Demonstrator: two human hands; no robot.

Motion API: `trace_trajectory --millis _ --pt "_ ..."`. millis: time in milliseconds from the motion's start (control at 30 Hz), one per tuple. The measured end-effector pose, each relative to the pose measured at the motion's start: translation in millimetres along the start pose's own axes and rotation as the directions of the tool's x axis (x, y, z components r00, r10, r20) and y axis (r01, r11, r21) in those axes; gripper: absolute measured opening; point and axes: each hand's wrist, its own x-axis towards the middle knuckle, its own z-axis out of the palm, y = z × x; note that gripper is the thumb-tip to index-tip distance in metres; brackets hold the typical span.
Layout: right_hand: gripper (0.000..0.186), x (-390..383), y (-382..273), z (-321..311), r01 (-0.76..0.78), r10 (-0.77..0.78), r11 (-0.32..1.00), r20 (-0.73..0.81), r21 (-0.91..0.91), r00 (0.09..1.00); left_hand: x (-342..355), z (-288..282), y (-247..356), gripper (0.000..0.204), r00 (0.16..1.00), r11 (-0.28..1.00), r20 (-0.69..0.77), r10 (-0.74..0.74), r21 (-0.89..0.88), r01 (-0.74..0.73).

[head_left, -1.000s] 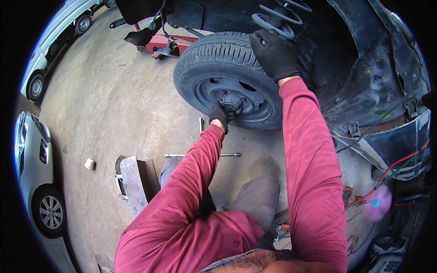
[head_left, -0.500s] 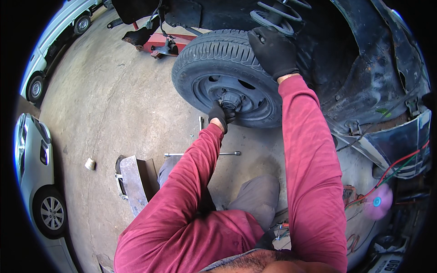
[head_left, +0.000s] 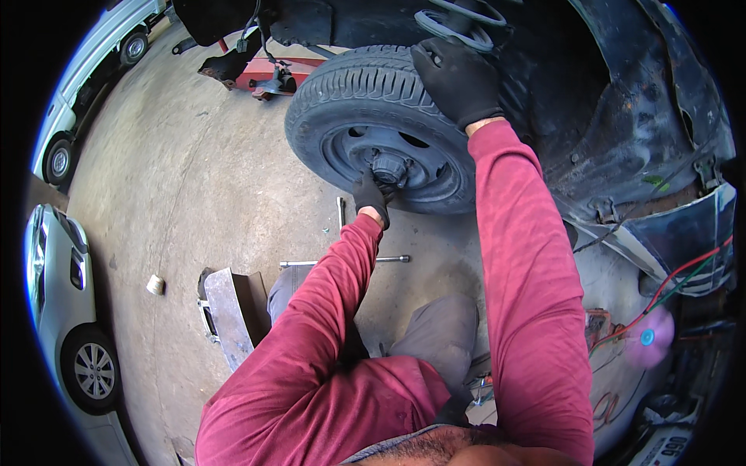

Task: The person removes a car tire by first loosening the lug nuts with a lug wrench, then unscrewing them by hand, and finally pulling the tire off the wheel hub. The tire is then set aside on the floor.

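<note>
A black tyre on a dark steel wheel [head_left: 342, 109] is at the car's wheel arch, tilted a little, its hub [head_left: 390, 167] facing me. My left hand [head_left: 371, 194], in a black glove, is at the lower left of the hub with its fingers bent in a pinch. Whatever those fingers hold is hidden. Gloved as well, my right hand [head_left: 458, 81] curls over the tyre's upper right tread, just under a coil spring [head_left: 458, 29]. On the floor below the wheel lies a four-way lug wrench [head_left: 392, 259], partly covered by my left arm.
A red jack [head_left: 268, 71] stands behind the wheel. Left of my knees is a metal box-like piece [head_left: 231, 311], and farther left a small white cup [head_left: 155, 285]. Red and green hoses [head_left: 676, 276] run at the right beside a pink fan [head_left: 651, 338]. Parked cars line the left.
The wheel and both hands appear slightly higher and farther left in the picture, along with the surroundings. My left fingers have shifted a little at the hub; my right hand keeps its hold.
</note>
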Motion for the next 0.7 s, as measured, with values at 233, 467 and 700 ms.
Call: trace_trajectory --millis 233,467,700 --pt "0.037 1.0 1.7 1.4 -0.009 0.009 1.0 0.009 0.023 1.0 2.2 -3.2 5.2 0.041 0.988 0.987 -0.009 -0.157 0.033 0.157" --pt "0.038 0.9 1.4 1.2 -0.024 0.024 1.0 0.015 0.007 1.0 -2.4 -5.9 11.3 0.044 0.998 0.994 0.031 -0.047 0.1 0.044" --pt "0.037 0.9 3.3 2.9 -0.021 0.021 0.999 0.013 0.024 1.0 -1.2 -2.7 6.4 0.045 0.998 0.999 0.036 -0.043 0.014 0.043"
